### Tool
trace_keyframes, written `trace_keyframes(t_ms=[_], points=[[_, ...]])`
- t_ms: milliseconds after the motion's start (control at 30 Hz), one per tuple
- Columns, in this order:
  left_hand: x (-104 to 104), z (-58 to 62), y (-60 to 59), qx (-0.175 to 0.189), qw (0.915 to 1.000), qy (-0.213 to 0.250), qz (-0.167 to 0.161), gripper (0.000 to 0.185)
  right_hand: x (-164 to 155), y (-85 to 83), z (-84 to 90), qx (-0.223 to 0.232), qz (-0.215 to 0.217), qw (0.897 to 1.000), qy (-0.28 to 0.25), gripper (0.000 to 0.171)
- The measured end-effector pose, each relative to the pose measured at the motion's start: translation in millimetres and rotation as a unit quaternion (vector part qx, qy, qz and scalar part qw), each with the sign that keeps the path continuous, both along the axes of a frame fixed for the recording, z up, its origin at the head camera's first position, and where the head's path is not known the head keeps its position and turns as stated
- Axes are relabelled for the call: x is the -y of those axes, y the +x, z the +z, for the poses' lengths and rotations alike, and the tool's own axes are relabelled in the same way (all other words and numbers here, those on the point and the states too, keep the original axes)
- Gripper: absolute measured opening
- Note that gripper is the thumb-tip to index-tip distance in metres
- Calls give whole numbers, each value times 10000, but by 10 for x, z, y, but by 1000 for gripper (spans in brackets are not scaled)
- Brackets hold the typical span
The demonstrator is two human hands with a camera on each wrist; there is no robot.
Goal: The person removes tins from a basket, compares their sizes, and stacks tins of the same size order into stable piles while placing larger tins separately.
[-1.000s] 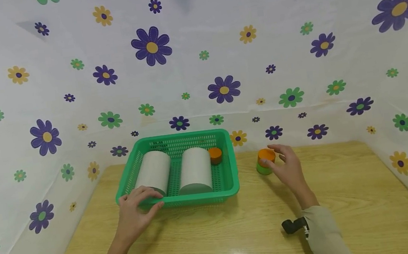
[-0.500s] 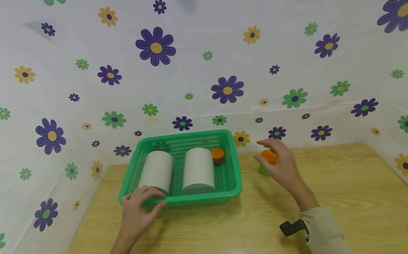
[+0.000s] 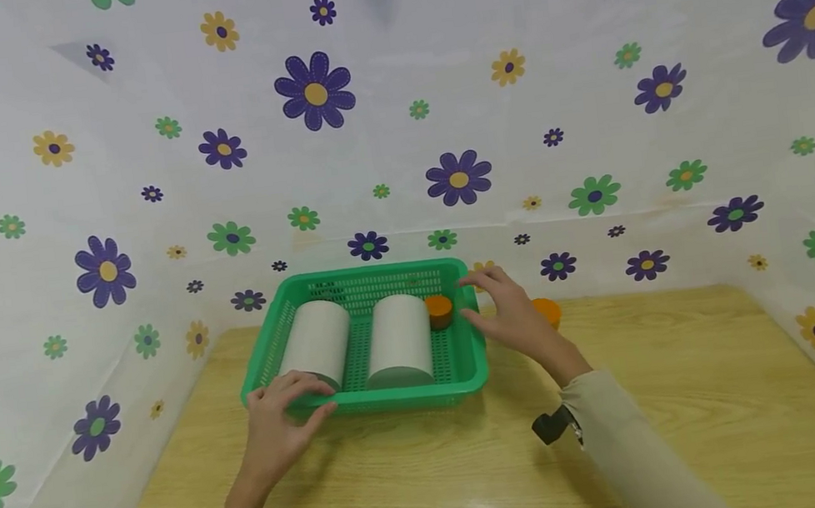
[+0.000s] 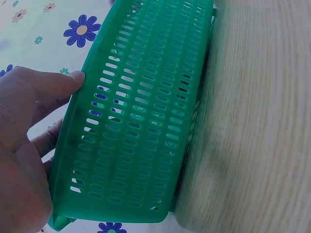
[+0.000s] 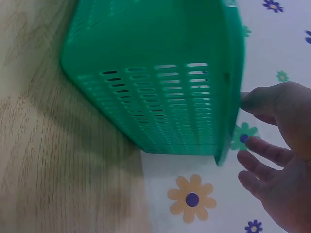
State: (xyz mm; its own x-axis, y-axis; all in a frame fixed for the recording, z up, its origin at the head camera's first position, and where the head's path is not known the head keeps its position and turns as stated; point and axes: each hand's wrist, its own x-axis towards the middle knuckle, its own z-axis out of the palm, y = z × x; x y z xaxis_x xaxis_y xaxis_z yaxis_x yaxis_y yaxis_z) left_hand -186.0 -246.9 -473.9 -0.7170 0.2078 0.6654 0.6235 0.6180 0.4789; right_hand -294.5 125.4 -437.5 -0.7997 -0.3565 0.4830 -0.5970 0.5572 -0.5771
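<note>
On a wooden table (image 3: 432,469) enclosed by white walls printed with purple, green and yellow flowers sits a green plastic basket (image 3: 364,401) with slotted sides. Inside it lie two white rolls side by side, one on the left (image 3: 314,342) and one on the right (image 3: 400,339), with a small orange-lidded jar (image 3: 440,311) in the far right corner just beside the right roll. The left hand (image 3: 279,424) grips the near left rim of the basket, thumb curled over the edge toward the left roll and fingers pressed against the outer wall; the left wrist view shows the thumb tip on the rim. The right hand (image 3: 508,314) reaches to the basket's far right rim with fingers spread and only loosely bent, holding nothing; its fingertips are at the rim, though whether they touch it cannot be told. Behind that hand, on the table to the right of the basket, an orange lid (image 3: 548,310) peeks out, mostly hidden. Pale sleeves cover both forearms.
</note>
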Motion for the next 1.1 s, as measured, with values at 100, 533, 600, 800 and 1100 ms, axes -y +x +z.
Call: trace_keyframes(t_ms=[100,533,600,800,1100], points=[[-1,-3,-1,25,10000,5,8,28,84,-84,-1,-204,52,9984,515,40],[7,1,4,66,10000,-32,56,29,359,-360,55,-692,156,9759,2063,33],[5,1,3,57,10000,-23,43,29,391,-408,37,-646,176,9718,2259,33],[20,-1,18,88,9999,18,54,28,521,-498,61,-532,171,9517,3018,36],[26,1,5,53,10000,24,34,26,638,-574,23,-508,38,9197,3893,29]])
